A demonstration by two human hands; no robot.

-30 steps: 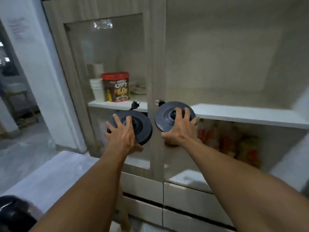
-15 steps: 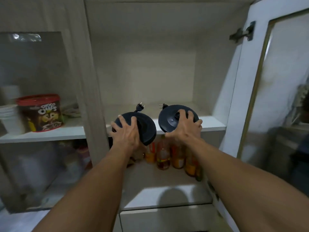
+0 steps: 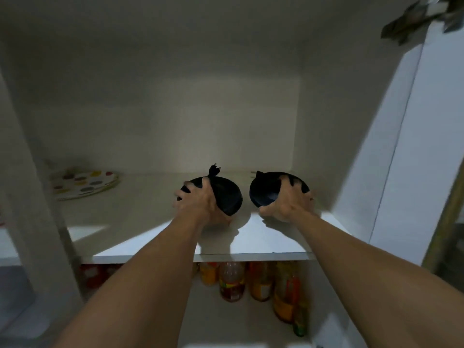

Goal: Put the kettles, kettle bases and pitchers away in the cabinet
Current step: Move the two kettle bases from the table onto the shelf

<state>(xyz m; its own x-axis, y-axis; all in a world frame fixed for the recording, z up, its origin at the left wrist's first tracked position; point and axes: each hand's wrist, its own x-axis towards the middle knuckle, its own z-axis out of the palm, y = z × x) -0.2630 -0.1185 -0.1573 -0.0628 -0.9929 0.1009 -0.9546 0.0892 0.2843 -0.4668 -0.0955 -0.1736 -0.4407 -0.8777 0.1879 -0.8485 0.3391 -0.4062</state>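
Both my arms reach into the open cabinet, over its white shelf (image 3: 140, 212). My left hand (image 3: 198, 200) grips a round black kettle base (image 3: 227, 194), tilted, with its plug (image 3: 213, 170) sticking up behind. My right hand (image 3: 288, 203) grips a second black kettle base (image 3: 263, 190), also tilted, just right of the first. Both bases are low over the middle of the shelf; whether they touch it I cannot tell. No kettle or pitcher is in view.
A stack of plates with coloured dots (image 3: 85, 184) lies at the shelf's back left. Below the shelf stand several bottles (image 3: 261, 282). The cabinet's open door (image 3: 401, 146) is on the right, and a vertical divider (image 3: 27, 187) on the left.
My hands carried both bases from in front of the cabinet in over the shelf. The view came closer and rose, so the shelf's top now shows.
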